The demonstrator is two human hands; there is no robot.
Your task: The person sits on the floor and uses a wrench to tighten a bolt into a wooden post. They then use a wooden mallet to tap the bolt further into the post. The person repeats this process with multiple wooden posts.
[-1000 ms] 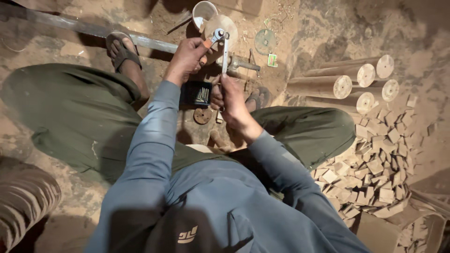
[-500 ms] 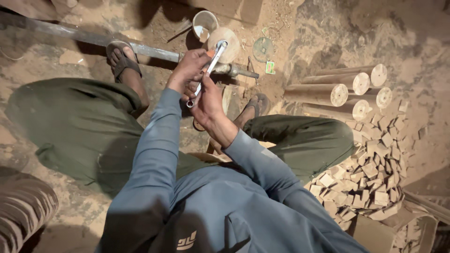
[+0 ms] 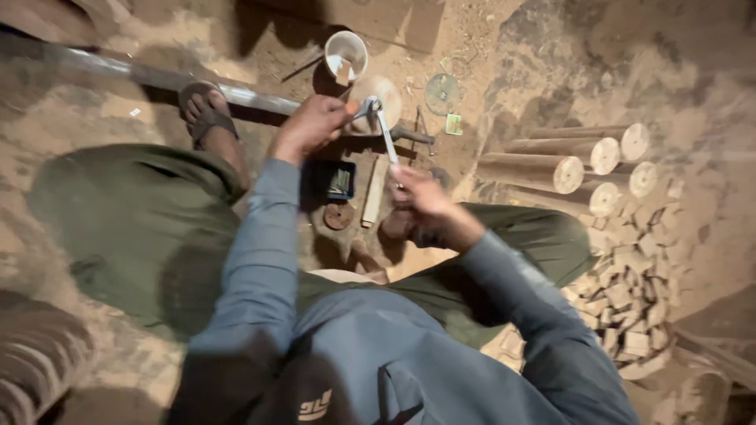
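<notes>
- Half a second earlier both hands were bunched together on the tool near the round wooden disc; since then the right hand [image 3: 421, 201] had drawn back toward the body along the handle, while the left hand [image 3: 311, 124] stayed up by the tool's head.
- Left hand was closed around the top of the metal wrench [image 3: 383, 134], fingers wrapped tight where its head met the wooden disc [image 3: 376, 101].
- Right hand was clamped on the lower end of the wrench handle, which slanted down from the disc toward the person's lap.
- A long metal pipe [image 3: 157, 76] ran across the dirt floor behind the left hand, with a sandalled foot [image 3: 206, 118] resting against it.
- Just below the left hand sat a small dark blue box [image 3: 337, 180], a flat wooden strip [image 3: 374, 191] beside it and a small brown disc [image 3: 339, 216] near both.
- A white cup [image 3: 346, 53] stood just beyond the wooden disc.
- Well to the right lay stacked round wooden logs [image 3: 567, 161] and a heap of small wooden blocks [image 3: 630, 283].
</notes>
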